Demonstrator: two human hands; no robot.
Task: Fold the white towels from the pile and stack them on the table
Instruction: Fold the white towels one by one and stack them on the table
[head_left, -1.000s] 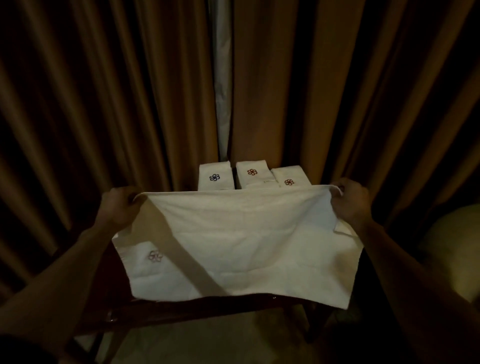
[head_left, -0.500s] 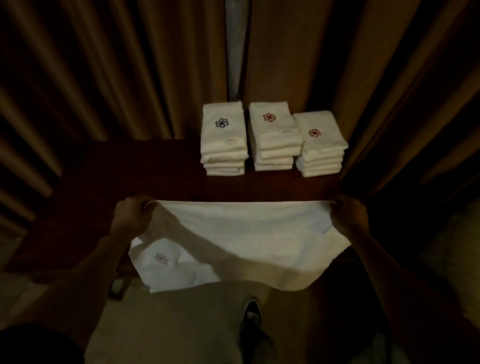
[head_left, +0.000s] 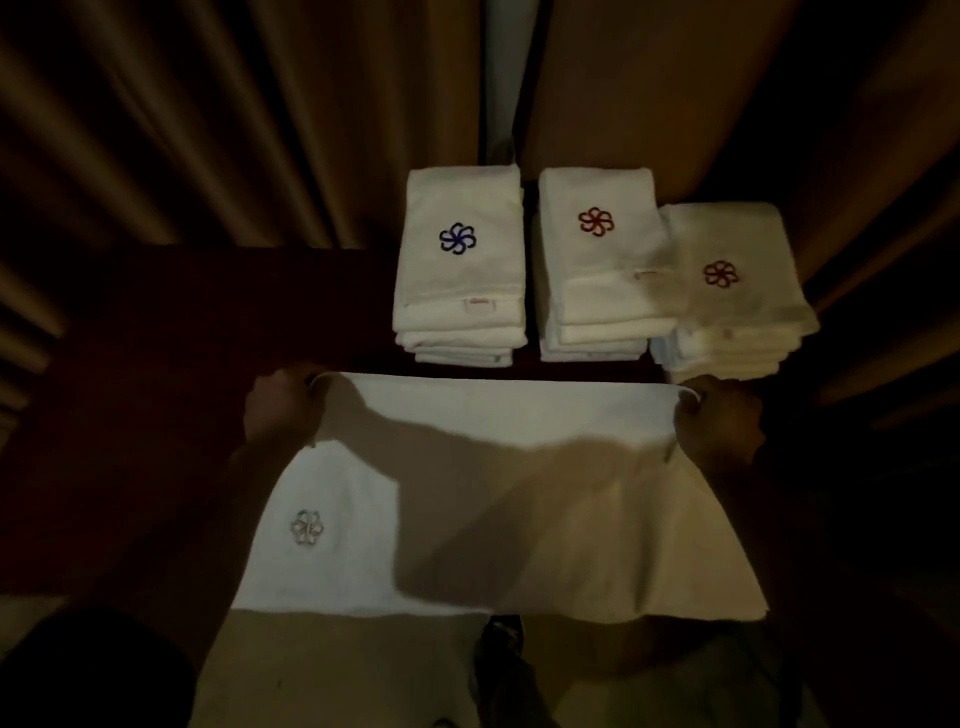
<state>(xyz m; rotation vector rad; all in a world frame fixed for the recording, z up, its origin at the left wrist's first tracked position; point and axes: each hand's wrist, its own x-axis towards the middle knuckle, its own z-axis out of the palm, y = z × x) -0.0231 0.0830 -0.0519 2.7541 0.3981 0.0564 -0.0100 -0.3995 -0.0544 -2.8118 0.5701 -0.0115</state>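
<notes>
The towel (head_left: 519, 519) is stretched between both hands, its far edge taut and the rest spreading nearward past the near edge of the table (head_left: 182, 389). The left hand (head_left: 280, 410) grips its far left corner with curled fingers, and the right hand (head_left: 719, 421) grips the far right corner likewise. Both arms reach forward, backs of the hands up. Beyond stand the left stack (head_left: 460, 280), middle stack (head_left: 597, 291) and right stack (head_left: 737, 312).

White towel (head_left: 519, 493) between both hands
</notes>
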